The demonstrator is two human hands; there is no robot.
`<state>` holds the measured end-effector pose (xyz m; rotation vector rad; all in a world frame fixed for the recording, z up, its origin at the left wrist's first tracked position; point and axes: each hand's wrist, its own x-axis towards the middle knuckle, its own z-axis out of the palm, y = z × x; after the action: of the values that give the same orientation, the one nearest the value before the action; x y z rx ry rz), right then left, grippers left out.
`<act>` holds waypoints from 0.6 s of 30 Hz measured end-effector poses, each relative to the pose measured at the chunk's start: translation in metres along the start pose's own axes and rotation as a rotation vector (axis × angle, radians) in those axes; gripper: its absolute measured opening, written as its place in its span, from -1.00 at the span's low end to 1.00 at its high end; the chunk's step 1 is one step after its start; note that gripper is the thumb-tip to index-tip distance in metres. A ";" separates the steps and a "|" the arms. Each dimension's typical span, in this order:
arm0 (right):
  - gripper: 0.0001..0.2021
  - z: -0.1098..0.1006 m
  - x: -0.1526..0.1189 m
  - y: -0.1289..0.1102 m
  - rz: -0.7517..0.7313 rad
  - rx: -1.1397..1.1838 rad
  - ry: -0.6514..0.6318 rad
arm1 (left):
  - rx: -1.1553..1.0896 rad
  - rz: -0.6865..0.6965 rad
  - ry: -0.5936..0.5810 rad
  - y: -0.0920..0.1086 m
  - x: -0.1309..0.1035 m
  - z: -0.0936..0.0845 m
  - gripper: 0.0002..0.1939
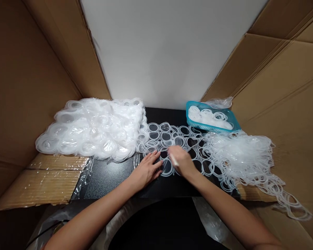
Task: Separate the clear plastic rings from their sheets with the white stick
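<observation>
A sheet of translucent plastic with rows of joined rings (184,130) lies across the dark tabletop (106,177). Pressed flat on its near left part, my left hand (146,171) has its fingers spread. My right hand (182,160) is closed around a slim, pale, pen-like tool (174,160), held over the sheet just right of my left hand. The tool's tip and its exact kind cannot be made out, as the hand is slightly blurred. Some ring openings hold clear round pieces, while others show the dark surface.
To the left lies a thick stack of similar sheets (94,130). A tangled heap of ring webbing (240,152) sits at the right and hangs over the front edge. Behind it stands a blue basket (189,116) with white rings (207,119). Cardboard walls (284,97) flank both sides.
</observation>
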<state>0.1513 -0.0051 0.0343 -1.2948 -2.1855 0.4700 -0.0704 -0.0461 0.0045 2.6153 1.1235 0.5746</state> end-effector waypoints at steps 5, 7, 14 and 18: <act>-0.80 -0.039 0.003 0.014 0.271 -0.031 0.438 | -0.026 -0.052 -0.014 -0.004 0.008 -0.004 -0.53; -0.81 -0.038 -0.001 0.006 0.242 0.041 0.291 | -0.010 -0.083 -0.021 -0.009 0.013 -0.004 -0.48; -0.83 -0.002 -0.019 -0.021 0.091 0.247 -0.235 | 0.028 -0.083 -0.064 -0.018 0.021 -0.002 -0.34; -0.83 -0.001 -0.016 -0.018 0.111 0.270 -0.296 | 0.043 -0.094 -0.087 -0.017 0.019 -0.002 -0.31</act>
<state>0.1455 -0.0279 0.0403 -1.2640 -2.1922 1.0209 -0.0701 -0.0205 0.0055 2.5793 1.2365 0.4174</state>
